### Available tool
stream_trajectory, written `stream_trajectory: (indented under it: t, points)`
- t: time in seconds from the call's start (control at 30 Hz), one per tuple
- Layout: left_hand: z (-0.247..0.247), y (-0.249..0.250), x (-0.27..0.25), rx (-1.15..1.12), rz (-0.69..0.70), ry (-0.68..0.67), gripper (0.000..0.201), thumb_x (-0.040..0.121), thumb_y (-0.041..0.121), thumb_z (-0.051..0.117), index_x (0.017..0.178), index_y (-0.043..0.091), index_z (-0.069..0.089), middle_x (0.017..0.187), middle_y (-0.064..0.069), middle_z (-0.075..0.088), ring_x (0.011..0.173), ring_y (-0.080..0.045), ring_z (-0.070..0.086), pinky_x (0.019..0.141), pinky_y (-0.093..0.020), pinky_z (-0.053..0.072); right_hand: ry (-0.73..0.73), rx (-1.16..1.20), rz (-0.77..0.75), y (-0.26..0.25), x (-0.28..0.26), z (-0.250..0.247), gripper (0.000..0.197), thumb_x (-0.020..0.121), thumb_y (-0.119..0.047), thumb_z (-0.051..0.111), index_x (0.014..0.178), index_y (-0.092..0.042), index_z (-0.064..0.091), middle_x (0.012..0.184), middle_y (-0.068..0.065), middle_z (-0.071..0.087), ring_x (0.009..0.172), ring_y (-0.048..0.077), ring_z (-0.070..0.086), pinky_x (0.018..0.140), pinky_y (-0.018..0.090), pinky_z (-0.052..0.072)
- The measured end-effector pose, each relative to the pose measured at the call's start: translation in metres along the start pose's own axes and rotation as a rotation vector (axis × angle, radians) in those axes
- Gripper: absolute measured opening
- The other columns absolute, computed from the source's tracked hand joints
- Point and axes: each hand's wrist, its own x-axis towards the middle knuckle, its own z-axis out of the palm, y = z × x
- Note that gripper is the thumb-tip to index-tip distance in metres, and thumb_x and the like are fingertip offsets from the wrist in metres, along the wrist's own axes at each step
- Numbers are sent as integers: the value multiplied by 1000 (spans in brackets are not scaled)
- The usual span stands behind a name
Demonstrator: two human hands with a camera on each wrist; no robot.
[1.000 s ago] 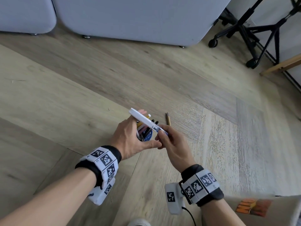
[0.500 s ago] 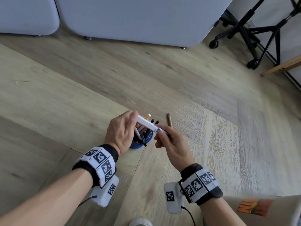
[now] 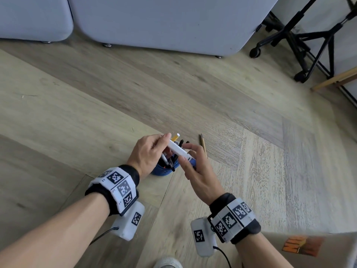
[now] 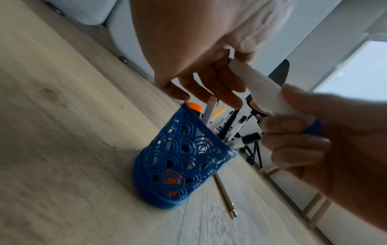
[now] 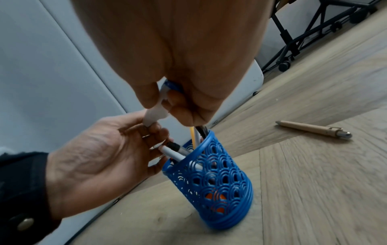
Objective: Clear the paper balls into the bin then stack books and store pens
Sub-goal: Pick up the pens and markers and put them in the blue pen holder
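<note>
A white marker (image 3: 177, 150) with a blue cap is held slanted above a blue lattice pen holder (image 3: 161, 171) standing on the wooden floor. My left hand (image 3: 164, 140) pinches its far white end. My right hand (image 3: 188, 154) grips its blue-capped end (image 5: 170, 86). In the left wrist view the marker (image 4: 261, 92) spans both hands above the holder (image 4: 182, 157), which contains several pens and markers. In the right wrist view the holder (image 5: 213, 179) is right below both hands. A tan pen (image 3: 203, 146) lies on the floor just right of the holder.
Grey padded furniture (image 3: 164, 22) runs along the back. A black wheeled stand (image 3: 301, 41) and a wooden bar (image 3: 336, 79) are at the far right. An orange printed item (image 3: 301, 246) lies at the lower right edge. Bare floor lies to the left.
My left hand left the holder's side and took the marker's far end. Both hands and the marker sank closer over the holder.
</note>
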Motion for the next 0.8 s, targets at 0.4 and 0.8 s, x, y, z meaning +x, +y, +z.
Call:
stream_trajectory:
  t: [0.4,0.8]
  points:
    - [-12,-7,4,96,-93,-45,61,70,76,57,107,27,62,108,10,62,95,-4,62,86,-21,48,179,-289,-50,0,10,-24,9,90,-20,65,98,-19,64,60,-15,49,49,3,39,48,15,32]
    - [4,-39,-14,324,-72,-115,85,51,49,86,124,44,44,119,24,52,106,-2,56,88,-36,52,69,-569,-137,29,17,-8,12,93,-31,60,97,-19,61,82,-11,60,63,-3,52,60,8,36]
